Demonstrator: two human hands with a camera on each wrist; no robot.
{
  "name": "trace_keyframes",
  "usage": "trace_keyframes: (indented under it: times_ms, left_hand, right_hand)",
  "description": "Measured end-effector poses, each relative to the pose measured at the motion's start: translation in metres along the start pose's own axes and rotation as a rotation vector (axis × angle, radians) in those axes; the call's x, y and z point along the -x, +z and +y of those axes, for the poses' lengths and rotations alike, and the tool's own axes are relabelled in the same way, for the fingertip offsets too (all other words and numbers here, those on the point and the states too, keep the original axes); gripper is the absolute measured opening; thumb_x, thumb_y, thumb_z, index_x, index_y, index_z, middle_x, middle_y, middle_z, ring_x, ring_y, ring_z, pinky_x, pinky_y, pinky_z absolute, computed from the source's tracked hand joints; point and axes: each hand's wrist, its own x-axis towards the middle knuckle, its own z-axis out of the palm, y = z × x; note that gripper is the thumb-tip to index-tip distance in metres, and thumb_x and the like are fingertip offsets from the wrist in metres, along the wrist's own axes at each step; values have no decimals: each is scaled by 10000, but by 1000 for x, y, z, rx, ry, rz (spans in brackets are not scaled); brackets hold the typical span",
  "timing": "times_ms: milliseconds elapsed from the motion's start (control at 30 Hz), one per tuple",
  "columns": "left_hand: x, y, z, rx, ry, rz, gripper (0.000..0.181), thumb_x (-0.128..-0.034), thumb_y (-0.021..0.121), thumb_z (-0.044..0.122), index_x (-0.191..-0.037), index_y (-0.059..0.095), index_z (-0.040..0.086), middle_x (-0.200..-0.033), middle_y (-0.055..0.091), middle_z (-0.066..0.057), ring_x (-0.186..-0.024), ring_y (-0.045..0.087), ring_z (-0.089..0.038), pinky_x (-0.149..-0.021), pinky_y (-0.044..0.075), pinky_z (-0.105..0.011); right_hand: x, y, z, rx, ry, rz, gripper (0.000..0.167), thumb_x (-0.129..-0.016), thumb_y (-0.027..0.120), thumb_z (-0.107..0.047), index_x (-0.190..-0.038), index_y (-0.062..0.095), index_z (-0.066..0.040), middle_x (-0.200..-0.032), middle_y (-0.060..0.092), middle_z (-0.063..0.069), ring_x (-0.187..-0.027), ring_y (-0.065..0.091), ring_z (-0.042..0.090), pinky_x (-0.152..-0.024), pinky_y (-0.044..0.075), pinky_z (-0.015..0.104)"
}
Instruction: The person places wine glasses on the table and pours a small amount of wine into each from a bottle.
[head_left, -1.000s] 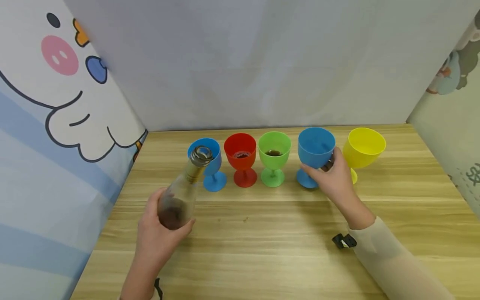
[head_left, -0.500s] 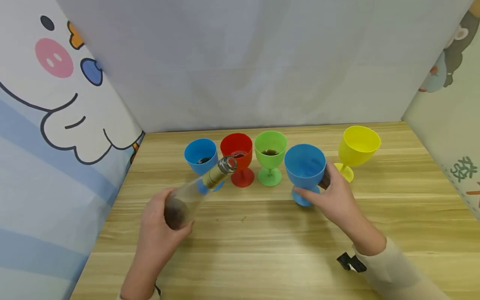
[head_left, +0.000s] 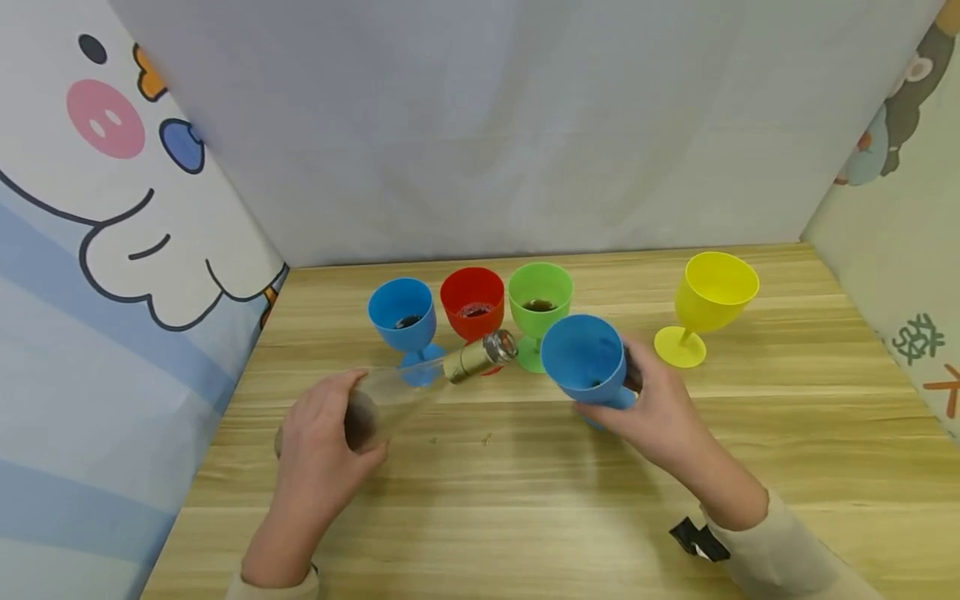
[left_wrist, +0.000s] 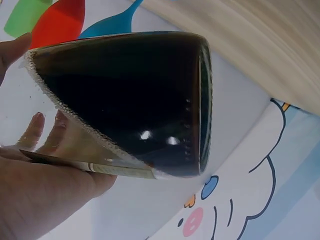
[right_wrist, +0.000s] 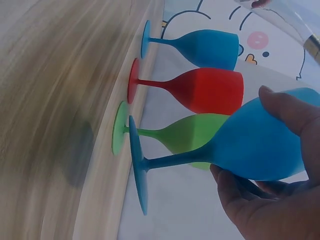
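Nearby, the left hand [head_left: 318,442] grips the bottle [head_left: 401,398], tilted, its mouth near the held cup [head_left: 583,354], a blue one that the right hand [head_left: 652,408] grasps round the bowl above the desk [head_left: 510,525]. Behind stand a blue cup [head_left: 402,312], a red cup [head_left: 471,300] and a green cup [head_left: 542,317], dark liquid [head_left: 407,322] in each; the yellow cup [head_left: 708,304] stands apart.
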Motion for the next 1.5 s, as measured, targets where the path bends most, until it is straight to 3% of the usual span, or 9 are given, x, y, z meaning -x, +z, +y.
trace_keyframes:
  times_ms: [233,533,1133,1500]
  left_hand:
    - [0,1,-3,-79,37,-22,923,-487,992,21,-1317,590,53,-1241,616,-185,-1119,545,-439,-904,404,-643]
    - [-3,1,-4,-152,84,-40,918,-498,1002,51,-1317,588,67,-1226,627,-184,-1104,552,-440,-887,417,-635]
    - [-9,0,-6,-237,174,-16,792,-538,909,-31,-1266,607,50,-1154,632,-192,-1054,556,-460,-903,408,-615]
    - [-12,-2,-7,-271,199,-9,828,-510,931,-40,-1263,601,60,-1124,626,-183,-1036,563,-455,-884,419,-622]
  right_hand:
    - [2,0,-4,52,-21,-33,860,-702,951,-92,-1435,503,-74,-1367,581,101,-1225,574,316,-961,508,512]
    - [3,0,-6,78,-19,-74,865,-714,955,-164,-1457,512,-166,-1377,579,76,-1224,565,324,-914,533,526]
    - [7,-1,-6,132,-17,-120,858,-699,952,-106,-1438,519,-141,-1378,581,95,-1228,553,346,-908,536,528]
    - [8,-2,-5,150,-24,-129,879,-689,955,-99,-1445,511,-151,-1384,575,101,-1225,554,348,-906,538,525]
